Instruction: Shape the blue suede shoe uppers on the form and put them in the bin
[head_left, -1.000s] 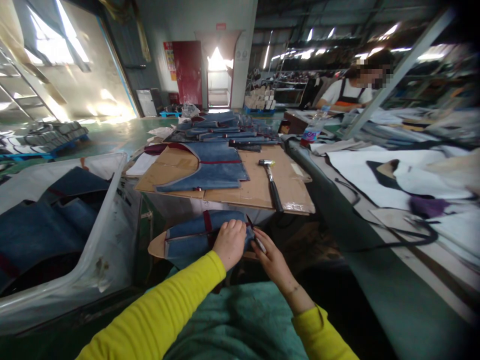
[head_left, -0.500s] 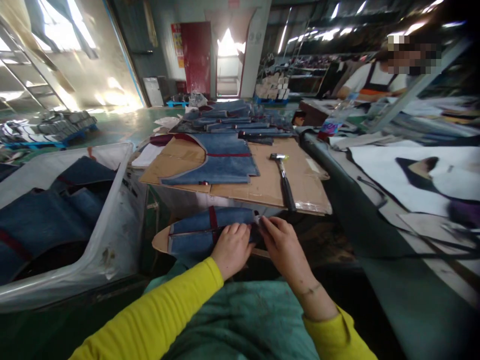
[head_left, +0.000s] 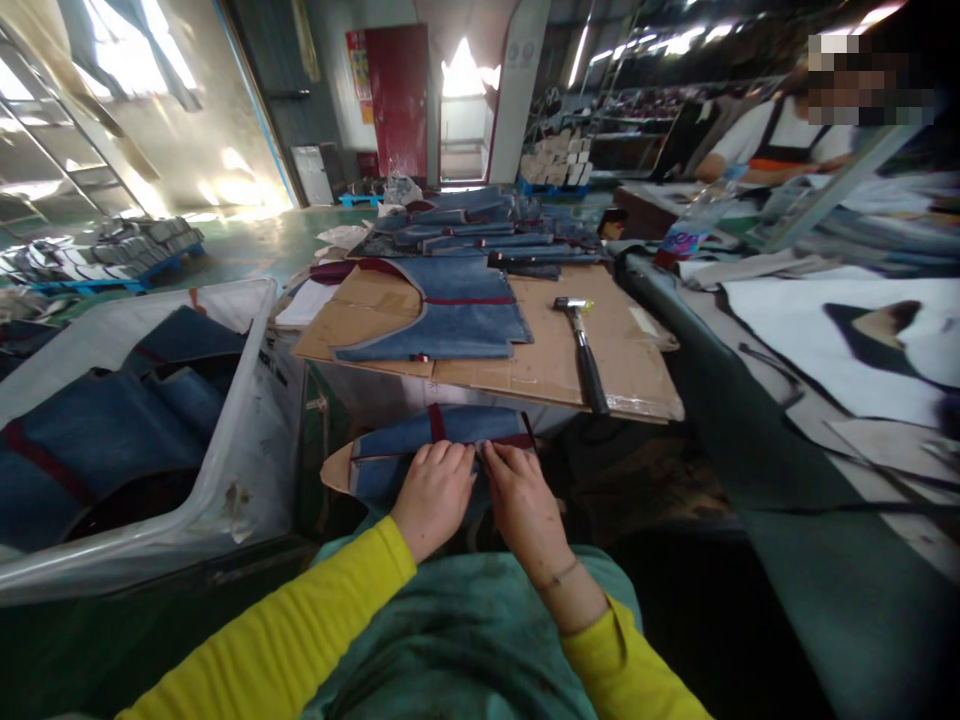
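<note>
A blue piece with dark red strips (head_left: 397,440) lies over a narrow support with a tan tip, just above my lap. My left hand (head_left: 436,492) presses on its near side with bent fingers. Close beside it, my right hand (head_left: 523,500) has its fingertips together on the seam at the piece's right part. The fingertips of both hands nearly meet. Beyond them, a flat blue piece with a red stripe (head_left: 472,330) rests on a cardboard sheet (head_left: 547,370). A hammer with a black handle (head_left: 589,365) lies on the cardboard's right side.
At the left stands a whitish bin (head_left: 251,400) holding blue pieces. More blue pieces (head_left: 480,215) are stacked behind the cardboard. To the right are a dark green roll (head_left: 675,350), a plastic bottle (head_left: 686,235) and white material (head_left: 817,340). A person (head_left: 780,140) is at the back right.
My right hand has moved left along the blue piece, closer to my left hand. The right end of the piece now shows uncovered. The view has shifted slightly.
</note>
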